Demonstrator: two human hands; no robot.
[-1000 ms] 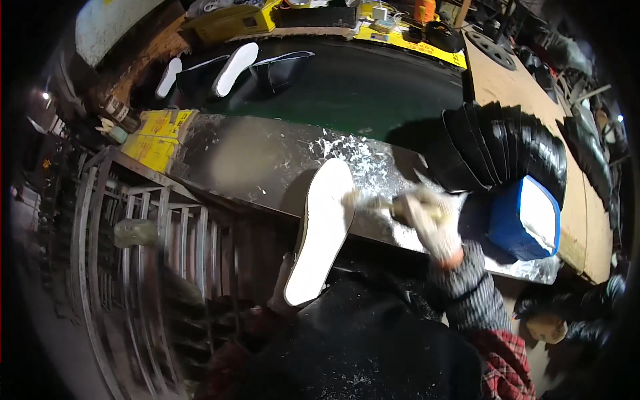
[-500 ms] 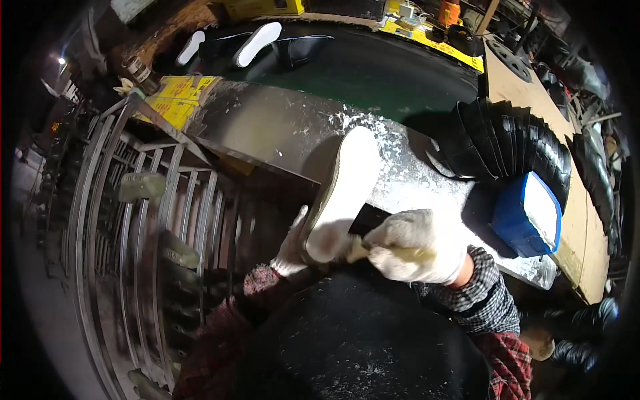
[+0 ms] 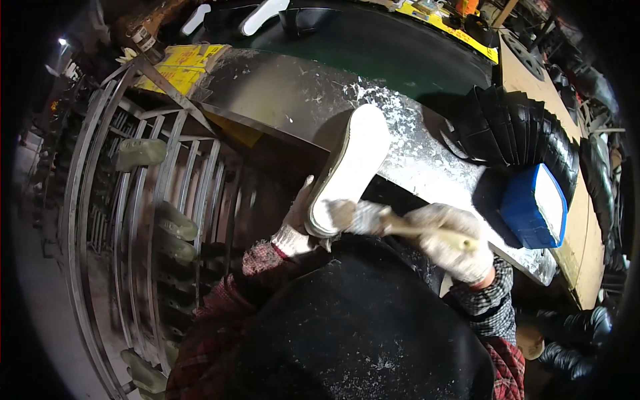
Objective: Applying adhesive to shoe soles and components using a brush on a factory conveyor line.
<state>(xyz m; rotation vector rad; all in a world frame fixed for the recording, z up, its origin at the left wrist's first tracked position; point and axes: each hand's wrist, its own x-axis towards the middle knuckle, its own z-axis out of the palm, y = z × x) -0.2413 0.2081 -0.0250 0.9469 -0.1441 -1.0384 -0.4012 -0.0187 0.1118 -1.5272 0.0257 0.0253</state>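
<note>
A shoe (image 3: 358, 150) is held bottom up over the near edge of the bench, its sole white all over and its toe pointing away from me. My left hand (image 3: 298, 223), in a pale knitted glove, is closed around the heel end from the left; its fingers are partly hidden beneath. My right hand (image 3: 453, 243), gloved too, grips the wooden handle of a flat brush (image 3: 368, 218). The brush's bristles lie on the heel part of the sole, blurred by motion. A blue tub (image 3: 527, 207) with white stuff in it stands right of my right hand.
A fanned stack of black curved pieces (image 3: 520, 127) sits behind the tub. The metal bench top (image 3: 280, 100) is spattered white. On my left a metal rack (image 3: 170, 160) carries several greenish shoe lasts (image 3: 141, 155). Two white soles (image 3: 265, 15) lie at the back.
My right hand has moved to the right, and the brush now shows clearly across the heel. The shoe has shifted slightly up and right in the picture, still in my left hand.
</note>
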